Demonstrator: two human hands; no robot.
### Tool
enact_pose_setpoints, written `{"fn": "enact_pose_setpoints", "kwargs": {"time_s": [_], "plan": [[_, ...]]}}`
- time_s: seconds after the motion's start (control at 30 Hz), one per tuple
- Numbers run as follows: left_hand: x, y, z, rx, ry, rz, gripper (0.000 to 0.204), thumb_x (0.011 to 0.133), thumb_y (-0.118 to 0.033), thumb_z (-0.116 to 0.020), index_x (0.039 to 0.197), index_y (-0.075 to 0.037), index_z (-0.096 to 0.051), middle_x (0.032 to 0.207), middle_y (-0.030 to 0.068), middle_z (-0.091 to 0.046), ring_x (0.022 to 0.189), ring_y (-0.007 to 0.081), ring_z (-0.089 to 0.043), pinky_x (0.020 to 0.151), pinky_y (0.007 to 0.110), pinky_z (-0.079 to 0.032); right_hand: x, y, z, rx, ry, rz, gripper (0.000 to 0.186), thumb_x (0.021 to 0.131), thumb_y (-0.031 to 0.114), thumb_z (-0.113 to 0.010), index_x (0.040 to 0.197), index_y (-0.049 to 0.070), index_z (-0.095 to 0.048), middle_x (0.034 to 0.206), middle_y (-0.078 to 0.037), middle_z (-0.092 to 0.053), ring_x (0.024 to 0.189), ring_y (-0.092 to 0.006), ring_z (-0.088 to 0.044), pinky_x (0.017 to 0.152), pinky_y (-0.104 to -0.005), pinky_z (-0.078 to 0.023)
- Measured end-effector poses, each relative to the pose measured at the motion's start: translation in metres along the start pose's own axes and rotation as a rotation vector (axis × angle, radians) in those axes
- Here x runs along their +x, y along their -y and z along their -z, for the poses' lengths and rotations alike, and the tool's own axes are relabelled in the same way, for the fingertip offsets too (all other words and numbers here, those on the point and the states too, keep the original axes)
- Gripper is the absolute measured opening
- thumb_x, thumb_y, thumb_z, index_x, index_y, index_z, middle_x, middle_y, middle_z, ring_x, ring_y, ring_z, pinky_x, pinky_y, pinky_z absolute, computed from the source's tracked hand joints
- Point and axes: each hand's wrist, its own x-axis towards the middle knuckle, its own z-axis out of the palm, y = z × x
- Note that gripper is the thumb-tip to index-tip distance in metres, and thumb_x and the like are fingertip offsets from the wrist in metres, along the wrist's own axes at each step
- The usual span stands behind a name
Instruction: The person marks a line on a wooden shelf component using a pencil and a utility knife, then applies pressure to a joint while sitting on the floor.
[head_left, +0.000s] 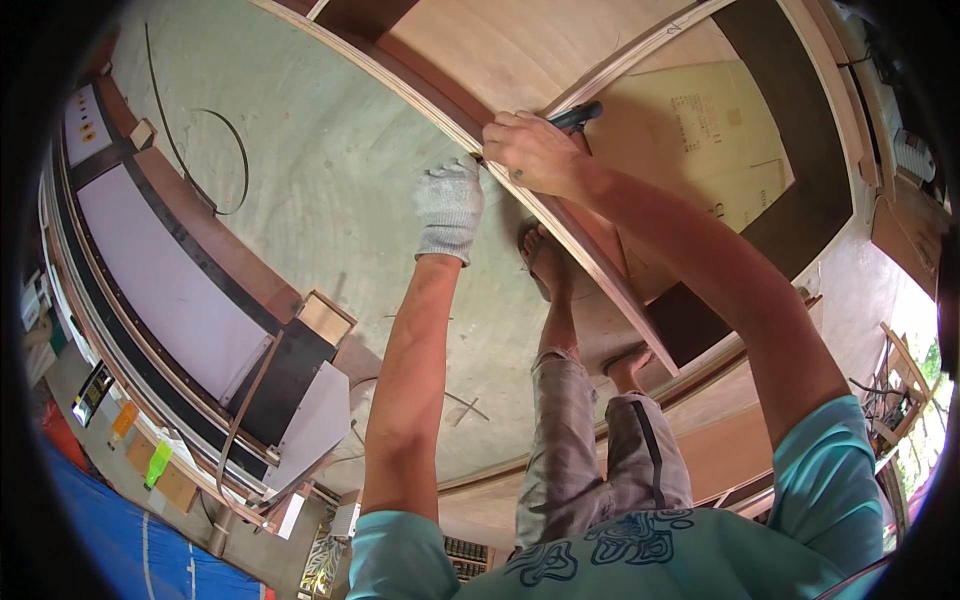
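Teal shirt (640, 555) nearest the lens, both forearms reaching out from it. Right hand (535, 150), bare, was closed around a dark-handled tool (578, 116) pressed at the edge of a plywood panel (560, 215). Left hand (449, 208), in a white knit glove, rested on that edge just beside it, fingers curled; grip unclear. Bare feet (545, 262) stood below on the concrete floor (330, 170). Grey-topped boards (170, 280) leaned well to the left.

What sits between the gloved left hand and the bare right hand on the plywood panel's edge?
Head view: only the pale layered edge of the plywood panel lies between the gloved left hand and the bare right hand, which grips a dark-handled tool.
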Motion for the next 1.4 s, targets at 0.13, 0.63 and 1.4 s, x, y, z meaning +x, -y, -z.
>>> {"fn": "enact_pose_setpoints", "kwargs": {"time_s": [0.13,0.63,1.4], "plan": [[-0.017,-0.016,-0.002,-0.086,-0.059,0.057,0.015,0.100,-0.023,-0.060,0.090,-0.013,-0.064,0.074,0.0084,-0.068,0.067,0.0275,-0.069,0.062,0.042,-0.054,-0.008,0.011,0.003,-0.057,0.064,-0.019,0.017,0.078,0.011,-0.070,0.094,0.009,-0.074,0.100,-0.003,-0.061,0.107,-0.0222,-0.057,0.096,-0.0366,-0.049],[-0.077,-0.115,0.010,-0.135,-0.024,0.094,0.013,0.099,-0.023,-0.061,0.093,-0.012,-0.065,0.076,0.0088,-0.069,0.070,0.0280,-0.070,0.065,0.042,-0.055,-0.121,0.033,-0.001,0.037,0.071,-0.024,0.016,0.074,0.008,-0.068,0.089,0.006,-0.072,0.096,-0.005,-0.058,0.104,-0.0248,-0.057,0.092,-0.0387,-0.051],[-0.175,-0.255,0.006,-0.151,-0.045,0.106,0.020,0.101,-0.029,-0.059,0.095,-0.011,-0.064,0.074,0.0123,-0.067,0.069,0.0308,-0.069,0.062,0.043,-0.055,-0.288,0.082,-0.012,0.060,0.059,-0.104,0.020,0.083,0.012,-0.065,0.098,0.006,-0.077,0.102,-0.006,-0.066,0.109,-0.0265,-0.060,0.098,-0.0396,-0.052]]}}
